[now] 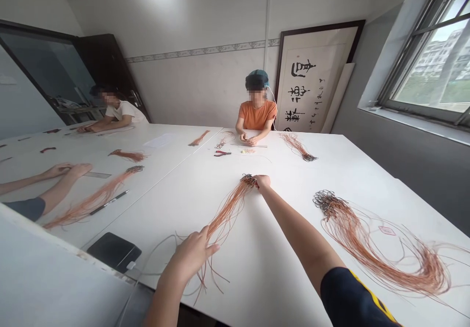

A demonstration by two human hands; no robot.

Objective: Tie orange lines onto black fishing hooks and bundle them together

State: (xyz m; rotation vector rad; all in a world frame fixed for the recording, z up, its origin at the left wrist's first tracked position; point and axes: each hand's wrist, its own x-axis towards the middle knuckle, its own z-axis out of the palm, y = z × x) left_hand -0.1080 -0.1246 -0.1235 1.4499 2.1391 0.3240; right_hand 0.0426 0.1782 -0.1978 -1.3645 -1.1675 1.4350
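A bundle of thin copper-coloured cords (229, 208) lies stretched across the white table (279, 268) in front of me. Its far end carries a cluster of dark hooks (248, 179). My right hand (262, 182) is reached far out and closed on that hooked end. My left hand (193, 252) lies near the table's front edge with its fingers spread flat on the loose cord ends, which fan out beneath it.
A second, larger cord bundle (370, 244) with dark hooks lies to my right beside a small pink tag (387, 230). A black device (114, 251) sits front left. Red pliers (222, 153) lie near a person in orange (257, 116) opposite. Other people work at the left.
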